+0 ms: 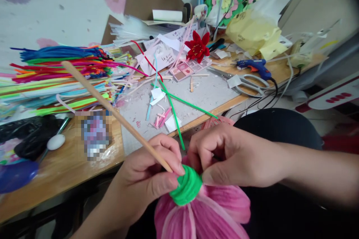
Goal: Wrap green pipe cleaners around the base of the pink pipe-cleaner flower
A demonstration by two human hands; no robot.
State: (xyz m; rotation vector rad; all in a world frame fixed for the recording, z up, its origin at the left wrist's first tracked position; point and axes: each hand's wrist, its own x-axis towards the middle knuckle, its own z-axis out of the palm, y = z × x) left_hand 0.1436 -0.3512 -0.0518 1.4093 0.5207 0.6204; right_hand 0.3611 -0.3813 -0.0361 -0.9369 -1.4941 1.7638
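A large pink pipe-cleaner flower [204,213] hangs petals-down in front of my lap, its base wrapped in green pipe cleaner [187,186]. From that base a thin wooden stick [112,110] slants up to the left. My left hand [151,179] is closed round the stick's lower end, with thumb and fingers at the green wrap's left side. On the other side, my right hand [232,157] pinches at the edge of the wrap where the petals begin. Its fingertips are partly hidden, so what exactly they grip there is unclear.
Bundled coloured pipe cleaners [67,71] lie at the left. Two green pipe cleaners [193,104] cross on the grey mat [134,130]. Beyond are a red flower [198,46], a powder palette [186,70], scissors [246,84] and a blue glue gun [254,66] with trailing cable.
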